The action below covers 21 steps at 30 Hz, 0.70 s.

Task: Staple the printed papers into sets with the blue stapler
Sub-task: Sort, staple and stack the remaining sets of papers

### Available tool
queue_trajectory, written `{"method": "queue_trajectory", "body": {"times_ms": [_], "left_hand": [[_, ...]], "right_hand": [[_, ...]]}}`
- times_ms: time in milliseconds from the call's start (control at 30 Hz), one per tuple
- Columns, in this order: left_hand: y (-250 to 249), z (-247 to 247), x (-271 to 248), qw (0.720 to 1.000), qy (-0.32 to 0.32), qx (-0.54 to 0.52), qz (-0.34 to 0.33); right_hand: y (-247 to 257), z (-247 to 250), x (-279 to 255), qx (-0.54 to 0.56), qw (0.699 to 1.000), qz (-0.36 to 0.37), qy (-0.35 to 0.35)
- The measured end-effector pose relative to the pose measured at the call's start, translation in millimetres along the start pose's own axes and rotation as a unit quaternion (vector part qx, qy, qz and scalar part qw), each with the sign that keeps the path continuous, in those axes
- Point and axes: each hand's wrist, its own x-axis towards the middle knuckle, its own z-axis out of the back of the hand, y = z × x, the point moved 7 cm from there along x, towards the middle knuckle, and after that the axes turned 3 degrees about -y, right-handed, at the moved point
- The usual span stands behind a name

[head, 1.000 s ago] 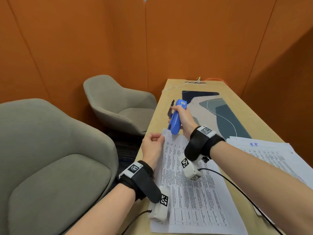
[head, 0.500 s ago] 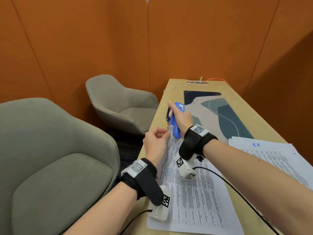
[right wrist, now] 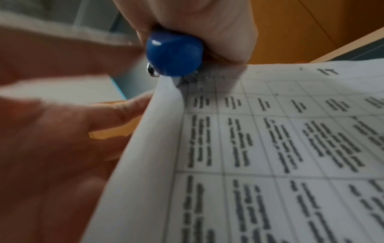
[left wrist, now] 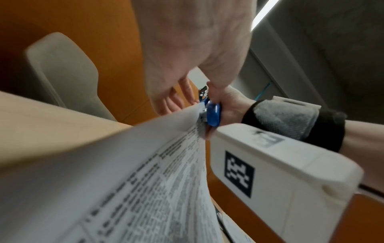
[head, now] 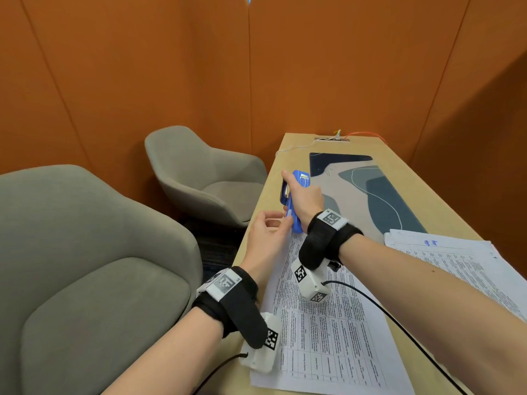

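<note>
Right hand grips blue stapler at paper corner | left hand loosely open, lifting printed papers

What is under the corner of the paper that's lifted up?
Fingers of the left hand sit under the raised corner of the white printed paper sheets, beside the blue plastic stapler. The paper hides whatever lies further under it.
</note>
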Motion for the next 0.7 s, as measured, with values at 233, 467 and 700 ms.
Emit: {"method": "queue_trajectory", "body": {"times_ms": [233,467,700], "left_hand": [[-8,-7,-1,0.987,0.098,0.123,-0.028],[-15,-7,0,0.974,0.071,0.204,-0.072],[-3,-8,-4,0.984,0.109,0.135,-0.029]], "right_hand": [[3,2,0,-0.018,0.999,0.030,0.001],[4,2,1,-0.002,0.999,0.047,-0.021],[-2,1,2,0.016,1.000,0.010,-0.016]]}}
